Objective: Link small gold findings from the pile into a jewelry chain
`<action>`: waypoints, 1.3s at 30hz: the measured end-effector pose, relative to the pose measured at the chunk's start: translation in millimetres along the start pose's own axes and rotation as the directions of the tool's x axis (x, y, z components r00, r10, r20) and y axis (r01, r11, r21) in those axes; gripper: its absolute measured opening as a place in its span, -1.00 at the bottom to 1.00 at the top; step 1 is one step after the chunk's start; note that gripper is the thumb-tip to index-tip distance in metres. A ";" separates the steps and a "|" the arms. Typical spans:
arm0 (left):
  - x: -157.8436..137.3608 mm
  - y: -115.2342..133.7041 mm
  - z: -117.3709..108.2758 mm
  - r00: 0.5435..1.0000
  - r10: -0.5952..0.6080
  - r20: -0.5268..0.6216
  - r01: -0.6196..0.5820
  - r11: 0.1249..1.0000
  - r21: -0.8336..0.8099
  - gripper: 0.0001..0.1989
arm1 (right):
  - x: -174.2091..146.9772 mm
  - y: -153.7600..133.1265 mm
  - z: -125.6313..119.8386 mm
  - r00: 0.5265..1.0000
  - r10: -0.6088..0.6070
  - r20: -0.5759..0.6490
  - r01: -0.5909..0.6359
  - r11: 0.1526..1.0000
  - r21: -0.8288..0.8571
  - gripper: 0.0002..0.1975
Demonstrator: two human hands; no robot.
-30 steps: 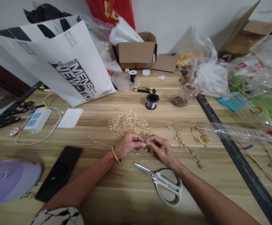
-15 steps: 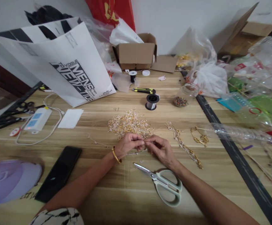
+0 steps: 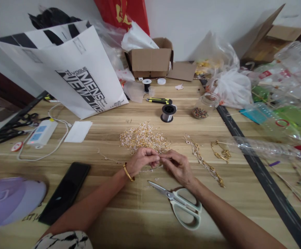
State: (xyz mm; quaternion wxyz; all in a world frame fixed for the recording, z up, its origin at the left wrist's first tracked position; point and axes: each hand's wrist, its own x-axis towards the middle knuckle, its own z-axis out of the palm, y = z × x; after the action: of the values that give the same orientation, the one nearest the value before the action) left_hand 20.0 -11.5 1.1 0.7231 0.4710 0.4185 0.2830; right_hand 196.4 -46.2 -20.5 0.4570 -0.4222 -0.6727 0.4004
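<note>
My left hand point(image 3: 144, 159), with a gold bangle point(image 3: 128, 172) on its wrist, meets my right hand point(image 3: 176, 165) over the table, just in front of a heap of small gold and silver beads point(image 3: 144, 136). Both hands are pinched, fingertips nearly touching. What sits between the fingers is too small to make out. Beneath them a thin beaded strand point(image 3: 150, 169) shows in part, and more of it trails left of my left hand. Scissors point(image 3: 179, 204) with pale green handles lie just below my right hand, blades slightly apart.
Gold and silver chains point(image 3: 204, 160) lie to the right. Behind the beads stand a wire spool point(image 3: 168, 113), a utility knife point(image 3: 159, 101) and a bead jar point(image 3: 203, 105). A black phone point(image 3: 64, 193) and a power strip point(image 3: 42, 132) are left. Plastic bottles point(image 3: 293, 76) crowd the right.
</note>
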 end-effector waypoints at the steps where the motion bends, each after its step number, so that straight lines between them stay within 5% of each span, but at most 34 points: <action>1: -0.3 0.2 0.0 1.000 0.005 0.000 -0.005 1.000 0.016 -0.72 | 0.0 -0.1 0.1 1.000 0.002 0.000 -0.002 1.000 -0.003 -0.83; 9: -2.3 5.8 -1.3 0.998 0.062 0.025 -0.066 0.979 0.191 -0.71 | 0.0 0.6 0.6 0.992 0.127 -0.010 -0.126 0.990 0.060 -0.81; 16: -1.7 9.0 -3.0 0.997 0.074 0.036 -0.079 0.980 0.184 -0.72 | 2.2 -2.0 0.0 0.979 0.204 0.001 -0.202 0.970 0.133 -0.76; 39: -1.7 11.3 -4.3 0.996 0.078 0.030 -0.082 0.981 0.176 -0.75 | 2.2 -1.2 0.8 0.973 0.226 0.036 -0.229 0.957 0.176 -0.76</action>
State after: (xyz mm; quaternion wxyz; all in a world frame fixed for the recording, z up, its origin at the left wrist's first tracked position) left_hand 15.2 -6.4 11.2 0.6712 0.5530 0.4143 0.2683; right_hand 194.9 -44.7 -19.0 0.4386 -0.4508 -0.5845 0.5126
